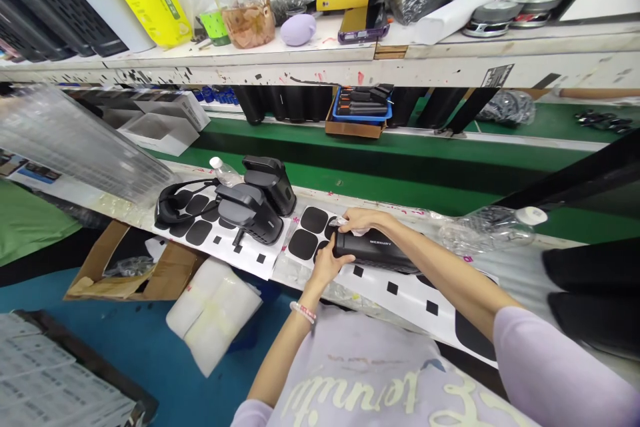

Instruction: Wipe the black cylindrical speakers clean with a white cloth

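A worker's left hand (327, 265), thumb and fingers partly spread, grips the left end of a black MERKURY-marked housing (383, 252) lying on its side between the worktop's (295, 272) front and back edges, while the right hand (363, 219) closes over a white wipe (341, 221) against it. Left of the hands stand two black appliances (253, 213); a clear plastic bottle (493, 227) lies along the back edge, right.

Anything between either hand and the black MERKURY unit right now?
Nothing visible blocks the left hand: its thumb lies on the black MERKURY unit. The right hand holds crumpled white material, apparently a wipe, which seems to lie between its fingers and the unit's end.
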`<state>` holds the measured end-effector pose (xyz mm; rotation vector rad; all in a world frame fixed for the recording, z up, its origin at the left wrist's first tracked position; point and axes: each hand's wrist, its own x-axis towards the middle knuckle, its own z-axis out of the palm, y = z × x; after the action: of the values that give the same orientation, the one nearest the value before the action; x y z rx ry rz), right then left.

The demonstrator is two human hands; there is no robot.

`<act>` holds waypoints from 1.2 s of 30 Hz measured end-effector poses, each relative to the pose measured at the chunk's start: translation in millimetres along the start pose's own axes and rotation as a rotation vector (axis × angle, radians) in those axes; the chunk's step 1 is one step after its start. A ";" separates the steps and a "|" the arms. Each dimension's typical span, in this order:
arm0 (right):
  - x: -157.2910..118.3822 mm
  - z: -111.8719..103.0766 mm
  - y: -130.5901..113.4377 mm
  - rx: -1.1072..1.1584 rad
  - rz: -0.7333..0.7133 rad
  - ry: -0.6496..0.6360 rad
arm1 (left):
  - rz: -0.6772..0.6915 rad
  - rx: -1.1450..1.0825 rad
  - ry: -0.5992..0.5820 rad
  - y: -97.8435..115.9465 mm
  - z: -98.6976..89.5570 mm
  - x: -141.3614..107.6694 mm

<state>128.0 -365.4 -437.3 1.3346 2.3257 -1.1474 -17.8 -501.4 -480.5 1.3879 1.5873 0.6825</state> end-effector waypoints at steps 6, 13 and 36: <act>-2.2 -2.9 -2.1 -0.016 -0.005 -0.001 | -0.014 -0.005 0.000 1.8 -0.1 -0.1; -1.6 -4.2 -0.9 -0.034 -0.025 -0.015 | -0.008 -0.009 -0.003 2.0 0.2 0.5; -4.7 -6.3 -5.1 -0.049 -0.007 -0.008 | -0.004 -0.012 -0.010 2.3 0.0 1.3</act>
<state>127.7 -365.3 -428.0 1.3038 2.3397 -1.0884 -16.7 -499.7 -478.9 1.3771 1.5751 0.6805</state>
